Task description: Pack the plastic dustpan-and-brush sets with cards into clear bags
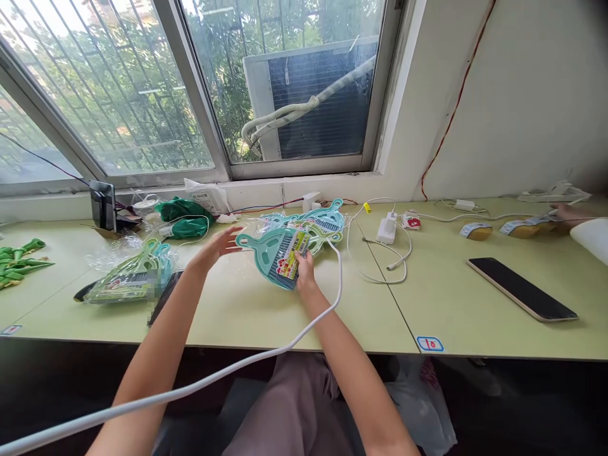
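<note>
Beneath a sliding window [190, 69] stretches a pale green table [441, 278]. Wrapped dustpan sets [135, 278] lie at its left. Above the table's middle, the right hand [306, 273] grips a teal dustpan [266, 253] with its brush, thumb at the yellow label [289, 261]. The left hand [216, 249] is open, fingers spread by the dustpan's handle; contact is unclear. Rightward lie a dark-screened phone [522, 289] and, smaller, a white plug adapter [386, 230].

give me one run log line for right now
right hand: grips teal dustpan | left hand: open, near its handle | table: bagged dustpans left, white charger right
</note>
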Motion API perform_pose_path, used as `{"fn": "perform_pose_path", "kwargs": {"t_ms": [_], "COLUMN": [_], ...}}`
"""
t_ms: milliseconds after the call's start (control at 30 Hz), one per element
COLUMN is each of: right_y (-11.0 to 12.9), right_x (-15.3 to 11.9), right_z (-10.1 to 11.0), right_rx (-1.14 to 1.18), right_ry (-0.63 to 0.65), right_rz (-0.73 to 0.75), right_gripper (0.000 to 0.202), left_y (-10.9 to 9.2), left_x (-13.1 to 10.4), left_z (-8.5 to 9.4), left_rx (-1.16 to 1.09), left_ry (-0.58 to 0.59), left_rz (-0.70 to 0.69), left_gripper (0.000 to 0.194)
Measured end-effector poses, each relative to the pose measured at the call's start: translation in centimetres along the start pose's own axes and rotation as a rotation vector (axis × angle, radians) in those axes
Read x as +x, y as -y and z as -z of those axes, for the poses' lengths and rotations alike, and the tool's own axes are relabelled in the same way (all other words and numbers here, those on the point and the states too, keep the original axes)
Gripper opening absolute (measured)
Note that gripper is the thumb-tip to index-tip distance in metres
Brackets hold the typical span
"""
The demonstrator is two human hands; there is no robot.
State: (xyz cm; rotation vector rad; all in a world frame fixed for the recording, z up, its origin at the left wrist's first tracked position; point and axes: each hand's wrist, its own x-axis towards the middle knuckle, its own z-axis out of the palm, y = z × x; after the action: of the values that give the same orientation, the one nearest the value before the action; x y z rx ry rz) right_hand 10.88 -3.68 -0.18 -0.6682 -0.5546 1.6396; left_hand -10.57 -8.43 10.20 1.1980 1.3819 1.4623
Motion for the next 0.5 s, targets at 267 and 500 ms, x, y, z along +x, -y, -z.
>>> {"fn": "perform_pose_path", "kwargs": {"t_ms": [267, 500], "right_y": [0.4, 1.3], "right_x": [-1.0, -1.2], "right_z": [-0.6, -1.1], "right_rx": [0.133, 0.221], "right_ry": [0.050, 0.037], "right_rz": [0.019, 0.005], "right_gripper": [0.032, 0.030], "left_y": [-1.5, 0.3], "left_x": [1.0, 2.0], "left_z": [-2.5, -4.8], "left_rx": [-0.142, -0.728], "left_ry": [0.258, 0.111], "left_rz": [-0.011, -0.151], "left_gripper": [0.072, 0.064]}}
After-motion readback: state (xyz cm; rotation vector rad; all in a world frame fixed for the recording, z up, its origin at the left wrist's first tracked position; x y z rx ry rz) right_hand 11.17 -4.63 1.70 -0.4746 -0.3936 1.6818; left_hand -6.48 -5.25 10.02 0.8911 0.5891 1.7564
